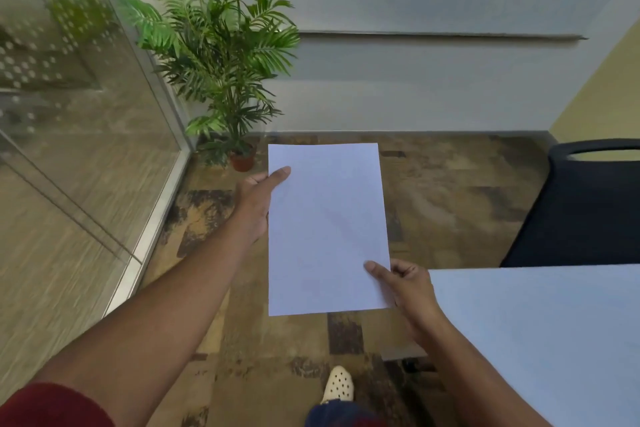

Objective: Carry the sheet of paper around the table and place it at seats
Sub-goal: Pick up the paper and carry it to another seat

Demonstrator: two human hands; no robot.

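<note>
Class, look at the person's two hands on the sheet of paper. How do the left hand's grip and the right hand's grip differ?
The left hand holds the sheet of paper on its left edge near the far end; the right hand holds the near right corner. The left arm reaches further out; the right hand sits closer, beside the table. Both lay a thumb on top, keeping the sheet in the air.

I see a plain white sheet of paper (327, 229) in my hands, mottled brown carpet (450, 204) beneath them, green palm (221, 55) in terracotta pot (242, 160) beyond my left hand (254, 208), black chair (585, 208) past my right hand (407, 288)
</note>
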